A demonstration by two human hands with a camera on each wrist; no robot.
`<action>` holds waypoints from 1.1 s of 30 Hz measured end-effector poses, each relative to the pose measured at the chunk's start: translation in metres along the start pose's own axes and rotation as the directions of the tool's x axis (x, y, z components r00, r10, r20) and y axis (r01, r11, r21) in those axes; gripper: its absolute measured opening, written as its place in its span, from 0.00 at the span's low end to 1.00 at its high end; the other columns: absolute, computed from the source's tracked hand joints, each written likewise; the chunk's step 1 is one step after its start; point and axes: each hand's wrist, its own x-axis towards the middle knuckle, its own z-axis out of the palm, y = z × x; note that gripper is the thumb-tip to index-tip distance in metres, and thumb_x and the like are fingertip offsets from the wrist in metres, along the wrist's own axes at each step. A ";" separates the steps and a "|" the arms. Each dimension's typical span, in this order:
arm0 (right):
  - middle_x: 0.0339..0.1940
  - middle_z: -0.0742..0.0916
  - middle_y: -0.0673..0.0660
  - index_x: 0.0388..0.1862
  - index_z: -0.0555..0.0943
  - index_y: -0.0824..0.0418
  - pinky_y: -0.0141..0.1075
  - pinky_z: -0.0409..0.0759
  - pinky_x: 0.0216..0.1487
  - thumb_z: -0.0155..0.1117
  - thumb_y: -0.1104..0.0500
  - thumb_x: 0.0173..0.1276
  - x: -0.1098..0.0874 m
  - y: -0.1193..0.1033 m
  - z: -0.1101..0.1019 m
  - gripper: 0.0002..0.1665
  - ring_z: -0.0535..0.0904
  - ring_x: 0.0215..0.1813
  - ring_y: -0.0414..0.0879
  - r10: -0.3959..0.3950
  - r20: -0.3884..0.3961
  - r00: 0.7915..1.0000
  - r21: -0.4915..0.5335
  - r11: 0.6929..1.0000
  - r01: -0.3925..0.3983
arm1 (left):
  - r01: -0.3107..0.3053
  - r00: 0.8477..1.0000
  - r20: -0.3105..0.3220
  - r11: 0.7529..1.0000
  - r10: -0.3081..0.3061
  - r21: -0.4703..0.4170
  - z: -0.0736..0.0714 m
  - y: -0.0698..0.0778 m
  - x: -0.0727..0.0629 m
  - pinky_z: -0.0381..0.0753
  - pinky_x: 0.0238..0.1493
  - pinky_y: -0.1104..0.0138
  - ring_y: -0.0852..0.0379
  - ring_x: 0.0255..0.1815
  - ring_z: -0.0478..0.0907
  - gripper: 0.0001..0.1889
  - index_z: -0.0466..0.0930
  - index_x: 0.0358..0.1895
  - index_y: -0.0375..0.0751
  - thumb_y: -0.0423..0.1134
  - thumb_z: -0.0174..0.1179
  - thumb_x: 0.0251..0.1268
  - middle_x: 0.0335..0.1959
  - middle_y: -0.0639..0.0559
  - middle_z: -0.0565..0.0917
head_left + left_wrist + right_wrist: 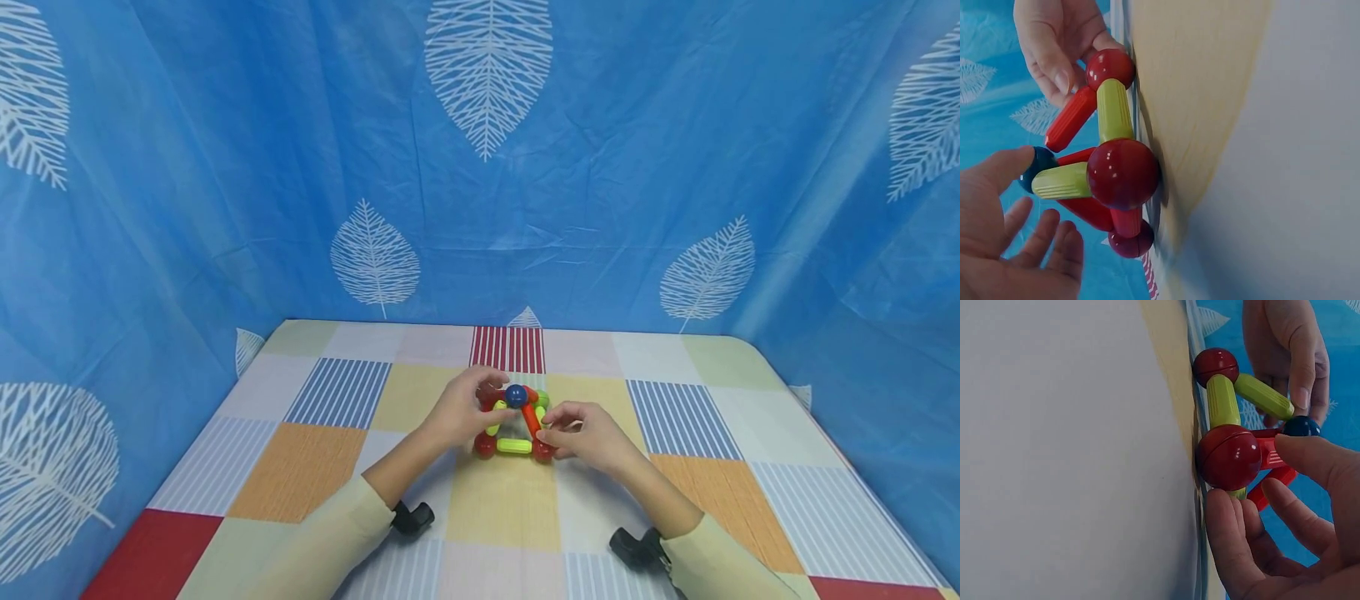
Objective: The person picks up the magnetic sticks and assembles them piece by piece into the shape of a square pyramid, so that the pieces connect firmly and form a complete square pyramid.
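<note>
A toy frame of magnetic rods and balls stands on the table. Three of its corners are red balls (486,446), joined by yellow-green rods (514,447) and red rods. A dark blue ball (516,396) tops it, and a green ball (542,399) sits at the back. My left hand (461,408) holds the blue ball, thumb on its near side, other fingers loosely bent. With thumb and forefinger my right hand (592,435) pinches a slanting red rod (1071,119) near its lower end. The rod's upper end stands just short of the blue ball.
The table wears a patchwork cloth (300,471) of plain and striped squares. A blue curtain (600,167) with white leaf prints hangs behind it and at both sides. Black wrist mounts (637,548) sit below both forearms.
</note>
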 end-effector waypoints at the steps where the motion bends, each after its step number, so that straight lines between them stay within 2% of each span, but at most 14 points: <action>1: 0.41 0.85 0.58 0.48 0.85 0.63 0.39 0.89 0.38 0.75 0.57 0.65 0.000 -0.001 0.001 0.16 0.84 0.38 0.46 -0.002 -0.012 1.000 -0.005 1.000 0.002 | 0.009 1.000 -0.002 1.000 -0.009 0.001 -0.001 -0.001 -0.002 0.87 0.49 0.61 0.52 0.46 0.81 0.21 0.80 0.53 0.43 0.41 0.76 0.58 0.46 0.49 0.84; 5: 0.40 0.85 0.58 0.49 0.85 0.61 0.39 0.88 0.36 0.75 0.56 0.65 0.000 -0.005 0.002 0.16 0.85 0.36 0.46 -0.023 -0.029 0.999 -0.037 0.999 0.022 | 0.041 0.999 0.027 0.998 -0.042 0.038 -0.005 -0.004 -0.007 0.83 0.39 0.69 0.58 0.35 0.78 0.12 0.82 0.42 0.40 0.38 0.75 0.60 0.35 0.52 0.83; 8: 0.39 0.85 0.58 0.49 0.85 0.60 0.39 0.88 0.36 0.75 0.57 0.66 0.000 -0.005 0.003 0.15 0.86 0.35 0.46 -0.053 -0.020 0.998 -0.055 0.997 0.052 | 0.033 0.997 0.071 0.996 -0.039 0.082 -0.004 -0.005 -0.008 0.80 0.34 0.73 0.61 0.32 0.77 0.08 0.84 0.38 0.40 0.37 0.74 0.61 0.31 0.54 0.83; 16: 0.37 0.85 0.58 0.48 0.86 0.61 0.38 0.88 0.33 0.75 0.58 0.66 0.001 -0.005 0.004 0.14 0.86 0.32 0.45 -0.105 -0.009 0.994 -0.082 0.991 0.104 | 0.026 0.994 0.098 0.992 -0.038 0.127 -0.001 -0.003 -0.007 0.79 0.33 0.73 0.60 0.32 0.76 0.07 0.85 0.38 0.41 0.37 0.74 0.61 0.29 0.55 0.82; 23: 0.37 0.85 0.58 0.51 0.85 0.61 0.38 0.87 0.32 0.75 0.57 0.65 0.003 -0.004 0.004 0.17 0.87 0.30 0.46 -0.103 -0.021 0.994 -0.099 0.990 0.100 | 0.032 0.993 0.106 0.992 -0.045 0.120 -0.001 -0.002 -0.007 0.79 0.34 0.72 0.59 0.33 0.76 0.07 0.84 0.38 0.44 0.37 0.74 0.61 0.30 0.56 0.82; 33: 0.36 0.84 0.57 0.50 0.86 0.57 0.37 0.85 0.31 0.75 0.58 0.65 0.005 -0.002 0.001 0.15 0.86 0.30 0.46 -0.098 0.033 0.995 -0.123 0.987 0.102 | 0.028 0.991 0.126 0.989 -0.046 0.142 -0.002 -0.002 -0.005 0.79 0.33 0.72 0.59 0.32 0.76 0.05 0.86 0.36 0.44 0.37 0.73 0.62 0.29 0.57 0.82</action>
